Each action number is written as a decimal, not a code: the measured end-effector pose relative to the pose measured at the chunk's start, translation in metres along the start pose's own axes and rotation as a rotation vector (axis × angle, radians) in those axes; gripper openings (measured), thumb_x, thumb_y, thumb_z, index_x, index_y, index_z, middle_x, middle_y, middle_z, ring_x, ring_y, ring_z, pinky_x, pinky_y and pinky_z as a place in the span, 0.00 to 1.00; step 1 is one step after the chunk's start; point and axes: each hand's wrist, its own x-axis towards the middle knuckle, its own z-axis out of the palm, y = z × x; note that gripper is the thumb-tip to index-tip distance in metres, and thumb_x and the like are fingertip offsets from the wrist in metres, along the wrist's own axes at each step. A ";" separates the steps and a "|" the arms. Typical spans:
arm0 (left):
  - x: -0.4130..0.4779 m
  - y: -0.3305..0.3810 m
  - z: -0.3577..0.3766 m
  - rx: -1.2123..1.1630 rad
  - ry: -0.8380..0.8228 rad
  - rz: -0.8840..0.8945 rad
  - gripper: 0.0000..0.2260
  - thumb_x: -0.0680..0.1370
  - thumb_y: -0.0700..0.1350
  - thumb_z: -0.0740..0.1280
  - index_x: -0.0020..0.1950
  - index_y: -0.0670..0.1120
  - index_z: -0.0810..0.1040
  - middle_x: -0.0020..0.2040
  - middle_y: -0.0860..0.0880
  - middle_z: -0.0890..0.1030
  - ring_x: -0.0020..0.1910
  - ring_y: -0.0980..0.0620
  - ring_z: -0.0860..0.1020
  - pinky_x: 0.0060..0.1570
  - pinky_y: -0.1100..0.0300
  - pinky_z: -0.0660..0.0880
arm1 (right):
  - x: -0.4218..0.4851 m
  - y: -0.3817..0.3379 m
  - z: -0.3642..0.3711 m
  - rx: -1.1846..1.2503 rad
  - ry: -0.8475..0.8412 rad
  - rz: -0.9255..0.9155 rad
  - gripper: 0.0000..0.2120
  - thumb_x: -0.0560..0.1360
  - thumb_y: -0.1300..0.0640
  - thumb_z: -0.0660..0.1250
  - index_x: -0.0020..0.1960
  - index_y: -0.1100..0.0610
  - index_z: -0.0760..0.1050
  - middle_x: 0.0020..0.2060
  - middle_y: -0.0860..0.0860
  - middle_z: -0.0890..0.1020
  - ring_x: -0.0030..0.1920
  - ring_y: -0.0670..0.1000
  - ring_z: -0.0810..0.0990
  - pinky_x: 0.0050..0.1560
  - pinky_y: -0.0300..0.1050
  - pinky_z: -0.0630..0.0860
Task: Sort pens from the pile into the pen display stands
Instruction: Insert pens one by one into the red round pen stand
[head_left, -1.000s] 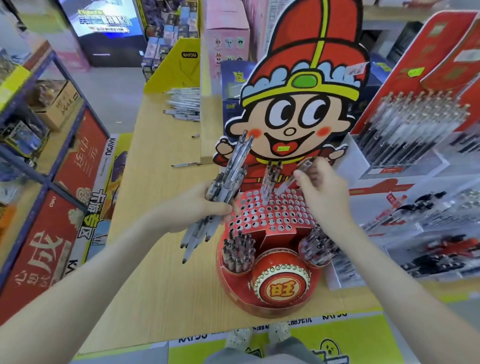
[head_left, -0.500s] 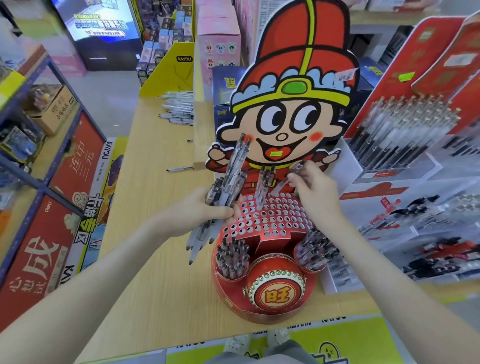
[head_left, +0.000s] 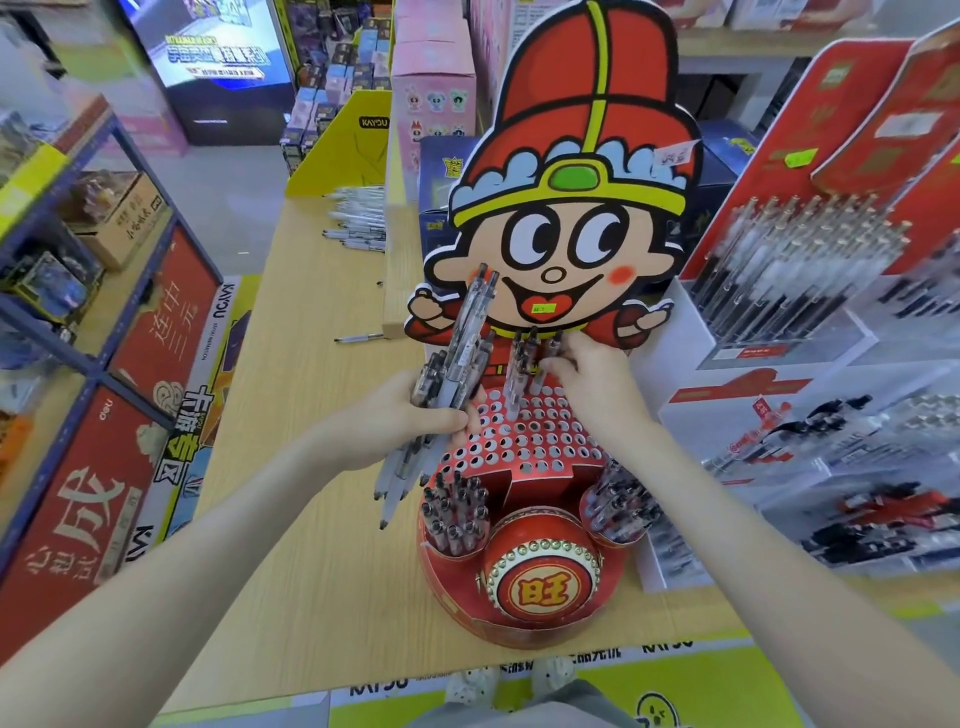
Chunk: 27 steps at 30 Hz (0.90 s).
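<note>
Slotting in, one at a time
Left hand grips a fanned bundle of clear-barrelled pens; right of it, over the red perforated cardboard stand, the right hand pinches one pen at the back row. A tilted tip may miss its hole, toppling neighbours.

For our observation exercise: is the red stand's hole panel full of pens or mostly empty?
Mostly empty: a few pens stand at the back of the hole panel; the other holes are bare.
</note>
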 end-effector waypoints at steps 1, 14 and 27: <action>-0.001 0.000 0.000 -0.004 0.003 -0.004 0.03 0.77 0.37 0.66 0.49 0.39 0.73 0.38 0.46 0.79 0.37 0.51 0.77 0.45 0.59 0.75 | -0.001 -0.001 0.000 -0.023 0.002 0.005 0.04 0.77 0.58 0.65 0.45 0.58 0.71 0.44 0.54 0.81 0.45 0.54 0.79 0.41 0.42 0.71; -0.003 0.016 0.019 -0.002 -0.063 0.013 0.03 0.79 0.36 0.65 0.45 0.38 0.75 0.33 0.50 0.80 0.34 0.54 0.78 0.39 0.63 0.75 | -0.050 -0.055 -0.010 0.585 -0.145 0.046 0.03 0.75 0.56 0.68 0.42 0.54 0.78 0.35 0.46 0.81 0.40 0.44 0.78 0.49 0.46 0.76; -0.011 -0.001 0.012 0.036 0.103 0.019 0.06 0.78 0.32 0.63 0.52 0.41 0.75 0.45 0.44 0.84 0.35 0.49 0.77 0.42 0.56 0.76 | -0.040 -0.022 -0.034 0.690 0.243 0.022 0.05 0.79 0.58 0.63 0.47 0.49 0.72 0.43 0.48 0.82 0.42 0.45 0.82 0.43 0.37 0.78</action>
